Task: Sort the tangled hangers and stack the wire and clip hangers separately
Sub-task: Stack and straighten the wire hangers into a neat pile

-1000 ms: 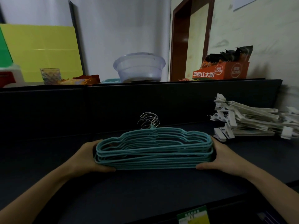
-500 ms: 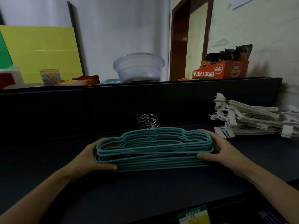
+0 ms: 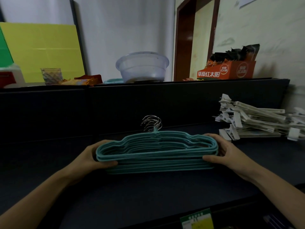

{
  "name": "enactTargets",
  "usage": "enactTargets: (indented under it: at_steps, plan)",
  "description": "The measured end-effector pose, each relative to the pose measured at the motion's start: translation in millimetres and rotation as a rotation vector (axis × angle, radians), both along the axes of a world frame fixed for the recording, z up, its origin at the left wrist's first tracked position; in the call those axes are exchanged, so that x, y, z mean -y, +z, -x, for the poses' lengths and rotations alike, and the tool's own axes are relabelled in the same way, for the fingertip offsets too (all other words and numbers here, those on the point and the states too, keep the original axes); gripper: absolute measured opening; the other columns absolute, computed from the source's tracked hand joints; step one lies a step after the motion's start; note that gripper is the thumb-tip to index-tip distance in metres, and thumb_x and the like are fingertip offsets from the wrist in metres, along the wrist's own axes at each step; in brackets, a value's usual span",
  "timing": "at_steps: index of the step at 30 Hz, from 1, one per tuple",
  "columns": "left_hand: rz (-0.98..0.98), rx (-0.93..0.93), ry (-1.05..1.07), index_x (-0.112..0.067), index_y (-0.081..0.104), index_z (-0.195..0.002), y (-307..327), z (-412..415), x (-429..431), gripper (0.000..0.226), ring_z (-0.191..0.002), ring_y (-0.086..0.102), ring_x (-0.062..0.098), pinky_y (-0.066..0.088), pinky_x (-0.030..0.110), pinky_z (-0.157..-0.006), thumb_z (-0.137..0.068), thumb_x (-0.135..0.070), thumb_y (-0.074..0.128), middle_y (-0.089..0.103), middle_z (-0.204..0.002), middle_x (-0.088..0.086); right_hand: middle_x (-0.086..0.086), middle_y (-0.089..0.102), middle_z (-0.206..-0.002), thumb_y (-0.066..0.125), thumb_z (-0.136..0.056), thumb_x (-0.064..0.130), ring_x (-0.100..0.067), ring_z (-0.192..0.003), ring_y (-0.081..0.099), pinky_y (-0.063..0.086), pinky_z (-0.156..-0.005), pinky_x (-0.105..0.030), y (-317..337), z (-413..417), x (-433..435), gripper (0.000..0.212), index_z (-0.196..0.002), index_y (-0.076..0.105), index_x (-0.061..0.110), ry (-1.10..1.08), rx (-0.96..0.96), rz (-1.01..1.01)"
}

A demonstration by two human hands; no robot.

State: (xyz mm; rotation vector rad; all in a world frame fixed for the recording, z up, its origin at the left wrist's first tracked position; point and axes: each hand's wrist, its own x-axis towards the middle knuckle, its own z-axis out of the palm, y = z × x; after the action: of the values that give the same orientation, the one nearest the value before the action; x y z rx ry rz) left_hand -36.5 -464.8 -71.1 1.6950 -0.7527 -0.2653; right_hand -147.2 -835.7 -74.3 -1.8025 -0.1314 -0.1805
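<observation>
On dark counter point(image 3: 148, 195): wire hangers point(image 3: 156, 156) (cluttered ledge point(image 3: 181, 96) behind).

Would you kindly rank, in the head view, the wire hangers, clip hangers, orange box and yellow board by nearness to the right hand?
1. Wire hangers: held by right hand.
2. Clip hangers: just behind, right.
3. Orange box: ledge, upper right.
4. Yellow board: far left.
</observation>
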Motion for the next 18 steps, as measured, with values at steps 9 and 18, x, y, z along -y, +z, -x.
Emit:
enactTargets:
  at_steps: [9, 18]
  plan:
    - [-0.062, 0.047, 0.043, -0.032, 0.063, -0.108, -2.0, -1.8, -0.5, 0.081, -0.101, 0.065, 0.01, 0.052, 0.015, -0.075, -0.033, -0.048, 0.089, 0.069, -0.109, -0.007, 0.006, 0.067, -0.117, 0.089, -0.042, 0.05, -0.011, -0.11, 0.062, 0.053, -0.087, -0.022, -2.2, -2.1, 2.2, 0.09, -0.122, 0.056, 0.029, 0.005, -0.008, 0.031]
    - [-0.077, 0.064, 0.042, -0.024, 0.06, -0.112, -0.9, -3.0, -0.2, 0.086, -0.101, 0.065, 0.011, 0.052, 0.015, -0.076, -0.035, -0.05, 0.088, 0.069, -0.109, -0.006, 0.014, 0.067, -0.114, 0.088, -0.038, 0.054, -0.004, -0.107, 0.062, 0.051, -0.084, -0.016, -1.3, -3.2, 2.0, 0.09, -0.119, 0.055, 0.032, 0.004, -0.023, 0.078]
